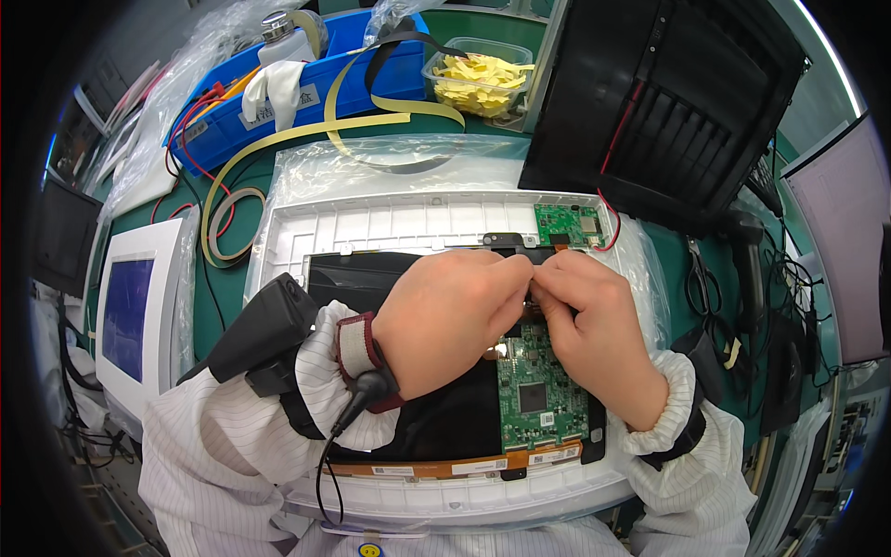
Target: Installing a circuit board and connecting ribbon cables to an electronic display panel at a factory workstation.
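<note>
Fingertips of both hands meet over the upper right of an opened display panel. My left hand [455, 306], with a strap around its wrist, is closed in a pinch. Just beside it, my right hand [599, 325] also pinches with thumb and forefinger. Whatever small thing they hold is hidden by the fingers. Below them lies a green circuit board [534, 399] with a dark square chip. A smaller green board [566, 221] sits above the hands, at the corner of the white plastic housing [371, 223]. Orange flat cable [418, 470] runs along the panel's lower edge.
A blue bin [353, 88] with a bottle and white gloves stands at the back. Beside it is a clear tub of yellow pieces [478, 79]. A large black slotted case [668, 111] rises at the back right. Scissors [703, 278] lie at right; a white framed screen [135, 320] is left.
</note>
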Demonstrator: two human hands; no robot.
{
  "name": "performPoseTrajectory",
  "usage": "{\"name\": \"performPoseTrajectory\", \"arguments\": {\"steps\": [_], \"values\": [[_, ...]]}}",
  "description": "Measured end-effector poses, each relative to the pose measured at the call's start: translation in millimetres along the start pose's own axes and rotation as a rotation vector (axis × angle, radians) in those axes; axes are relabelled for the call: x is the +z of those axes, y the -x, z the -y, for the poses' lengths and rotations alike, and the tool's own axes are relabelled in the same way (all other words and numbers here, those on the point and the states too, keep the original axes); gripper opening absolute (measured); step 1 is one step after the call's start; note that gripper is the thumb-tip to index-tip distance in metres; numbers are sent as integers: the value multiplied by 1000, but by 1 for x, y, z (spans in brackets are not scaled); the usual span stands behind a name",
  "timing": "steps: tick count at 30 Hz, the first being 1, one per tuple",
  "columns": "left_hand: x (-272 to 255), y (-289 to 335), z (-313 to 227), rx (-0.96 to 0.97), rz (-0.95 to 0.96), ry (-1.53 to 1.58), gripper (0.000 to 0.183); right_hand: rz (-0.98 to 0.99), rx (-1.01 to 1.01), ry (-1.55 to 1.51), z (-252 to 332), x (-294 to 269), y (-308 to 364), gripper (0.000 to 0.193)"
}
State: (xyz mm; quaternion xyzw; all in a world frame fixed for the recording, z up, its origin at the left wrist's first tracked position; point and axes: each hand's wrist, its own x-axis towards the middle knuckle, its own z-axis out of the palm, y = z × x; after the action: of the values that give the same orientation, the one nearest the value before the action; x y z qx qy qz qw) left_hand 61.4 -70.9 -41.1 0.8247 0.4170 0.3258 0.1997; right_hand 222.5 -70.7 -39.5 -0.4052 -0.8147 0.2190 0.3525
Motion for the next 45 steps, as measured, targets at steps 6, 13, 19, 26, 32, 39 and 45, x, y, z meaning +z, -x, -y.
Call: {"name": "performPoseTrajectory", "arguments": {"steps": [6, 13, 19, 26, 32, 39, 45], "values": [[0, -1, 1, 133, -104, -173, 6, -10, -11, -68, 1, 3, -1, 11], [-1, -4, 3, 54, -113, 5, 5, -28, 35, -79, -4, 0, 1, 8], [-3, 0, -2, 25, -114, 85, 7, -59, 27, -70, 0, 1, 2, 7], [0, 0, 1, 39, -146, 44, 7, -69, -27, 37, 1, 3, 2, 4], [-1, -2, -1, 62, -92, 129, 8, -74, -86, 101, 2, 2, 3, 5], [-8, -6, 3, 37, -147, 88, 8, -90, -14, 14, 0, 2, 0, 4], [-46, -42, 10, 49, -255, -98, 8, -96, 30, -8, 0, -2, -1, 4]]}}
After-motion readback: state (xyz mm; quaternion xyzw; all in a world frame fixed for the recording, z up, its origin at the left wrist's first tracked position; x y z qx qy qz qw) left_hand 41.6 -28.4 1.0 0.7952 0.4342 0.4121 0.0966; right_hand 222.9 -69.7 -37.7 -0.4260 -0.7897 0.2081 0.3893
